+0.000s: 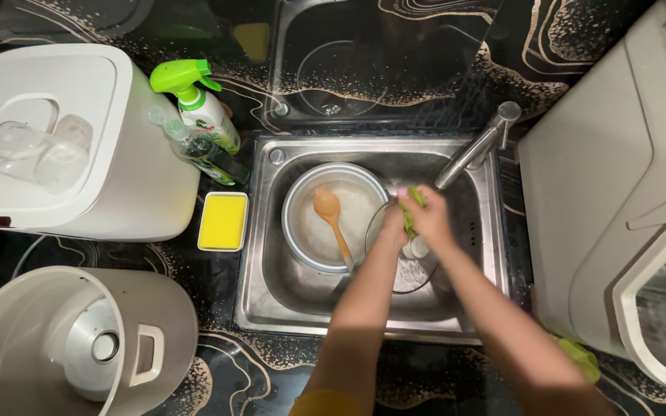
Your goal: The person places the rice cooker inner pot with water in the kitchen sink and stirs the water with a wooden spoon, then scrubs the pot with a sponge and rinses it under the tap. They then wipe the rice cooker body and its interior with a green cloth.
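Both my hands are over the steel sink [271, 296], under the spout of the faucet [475, 150]. My left hand [391, 223] grips the rim of a round glass lid [410, 273] that stands tilted in the basin. My right hand [430, 219] presses a green scrub sponge [412, 209] against the lid near its knob. Left of the lid sits a metal inner pot [333, 219] with cloudy water and a wooden spoon [331, 216] resting in it.
A yellow sponge in a white tray [222, 222] lies left of the sink. Behind it stand a green spray bottle [198, 104] and a clear bottle [194, 146]. A white appliance [63, 142] and an open rice cooker [71, 343] stand at left, another appliance [618, 208] at right.
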